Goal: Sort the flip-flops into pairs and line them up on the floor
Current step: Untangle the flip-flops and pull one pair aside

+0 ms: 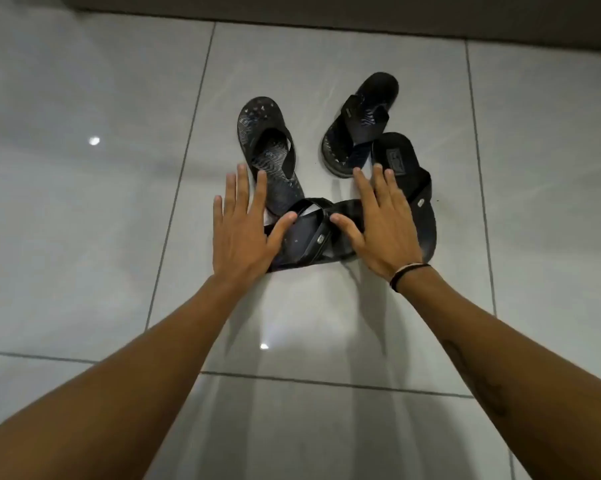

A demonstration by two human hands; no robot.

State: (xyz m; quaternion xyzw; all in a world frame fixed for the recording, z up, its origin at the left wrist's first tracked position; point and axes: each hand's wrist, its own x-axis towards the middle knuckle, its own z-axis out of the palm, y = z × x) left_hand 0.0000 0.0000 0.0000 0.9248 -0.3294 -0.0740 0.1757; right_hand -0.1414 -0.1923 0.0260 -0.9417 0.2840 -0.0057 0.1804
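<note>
Several black flip-flops lie jumbled on the grey tiled floor. A patterned flip-flop (262, 136) lies at the left, its mate (361, 119) at the upper right. A plain flip-flop (410, 174) with a small metal stud lies at the right, partly over that mate's heel. A second plain flip-flop (313, 237) lies crosswise nearest me. My left hand (242, 230) hovers spread over the crosswise one's left end, thumb near its strap. My right hand (378, 220) is spread over its right end. Neither hand grips anything.
Glossy grey floor tiles (84, 202) with dark grout lines stretch all around. A dark wall base (326, 12) runs along the top of the view. A dark band circles my right wrist (408, 275).
</note>
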